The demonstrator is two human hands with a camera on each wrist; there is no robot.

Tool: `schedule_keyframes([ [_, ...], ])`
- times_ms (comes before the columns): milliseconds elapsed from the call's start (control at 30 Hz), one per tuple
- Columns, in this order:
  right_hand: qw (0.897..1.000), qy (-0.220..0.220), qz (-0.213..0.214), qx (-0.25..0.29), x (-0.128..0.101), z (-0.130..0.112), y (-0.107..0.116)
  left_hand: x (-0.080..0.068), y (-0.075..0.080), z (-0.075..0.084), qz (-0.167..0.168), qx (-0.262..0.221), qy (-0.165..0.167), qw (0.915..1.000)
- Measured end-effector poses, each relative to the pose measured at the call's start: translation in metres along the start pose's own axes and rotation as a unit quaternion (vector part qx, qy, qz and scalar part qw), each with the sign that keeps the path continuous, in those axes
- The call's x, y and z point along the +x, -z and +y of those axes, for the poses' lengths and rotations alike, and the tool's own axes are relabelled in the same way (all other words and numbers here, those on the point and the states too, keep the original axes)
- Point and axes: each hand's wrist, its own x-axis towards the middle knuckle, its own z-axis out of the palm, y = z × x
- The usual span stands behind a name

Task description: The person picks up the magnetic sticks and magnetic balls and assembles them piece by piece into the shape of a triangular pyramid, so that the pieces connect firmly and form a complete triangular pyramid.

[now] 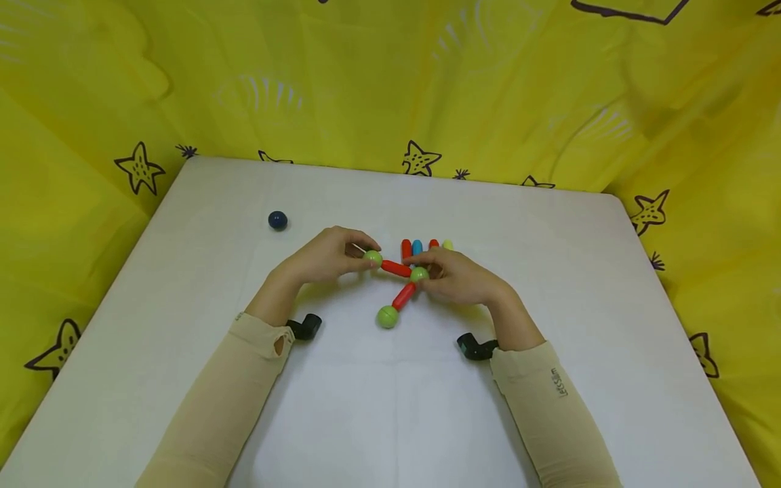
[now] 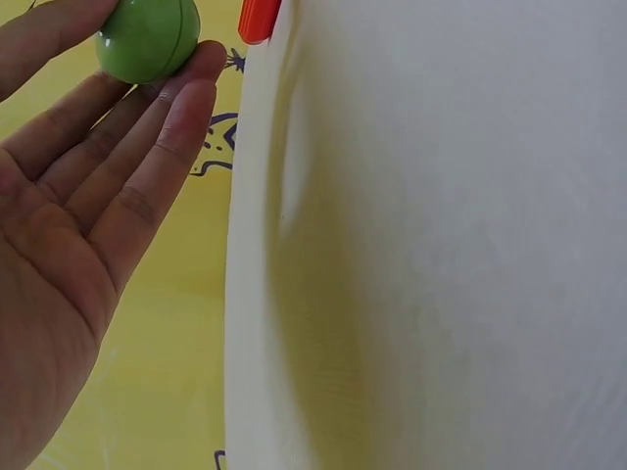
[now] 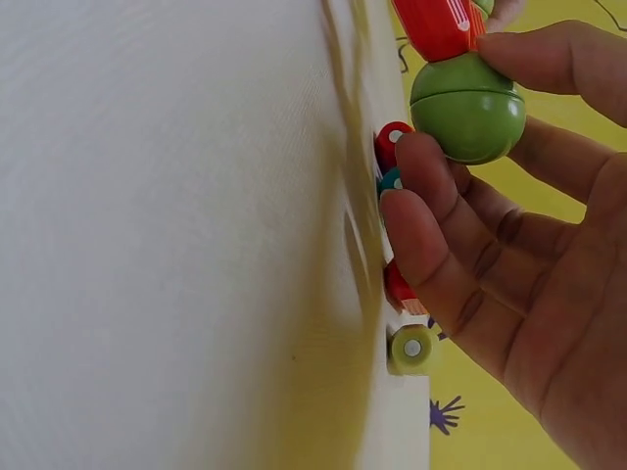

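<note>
Left hand (image 1: 323, 257) pinches one green ball (image 1: 373, 257) — right hand (image 1: 457, 276) pinches the middle ball (image 1: 419, 274).

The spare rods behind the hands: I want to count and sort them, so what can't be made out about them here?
- Head view: the right hand covers the near ends of the loose rods; their lengths are hidden.
- Right wrist view: fingers cover most of them; only end caps show.
- Left wrist view: only one orange tip, cut by the top edge.

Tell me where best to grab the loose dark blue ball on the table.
Pinch the dark blue ball across its middle, coming from straight above. It is round and sits alone on the table, apart from both hands, so a side approach would probably roll it away.
</note>
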Motion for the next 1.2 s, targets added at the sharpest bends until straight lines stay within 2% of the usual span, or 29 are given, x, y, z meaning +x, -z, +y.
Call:
schedule_keyframes([
  [233,1.0,-0.006,0.012,0.006,0.0008,0.0024,0.002,0.0003,0.0023,0.0008,-0.009,-0.011,0.031,0.9994],
  [600,0.999,-0.034,0.01,0.008,0.0011,0.005,-0.0009,0.0015,0.0,0.0003,-0.045,0.039,0.039,0.9974],
  [933,0.999,-0.044,0.023,-0.003,0.0027,0.0043,-0.0049,0.0004,-0.0035,-0.0013,-0.043,0.051,0.053,0.9964],
  [1200,0.998,-0.039,0.038,-0.022,0.007,0.0034,-0.0026,0.0009,-0.001,-0.0028,-0.038,0.041,0.058,0.9967],
])
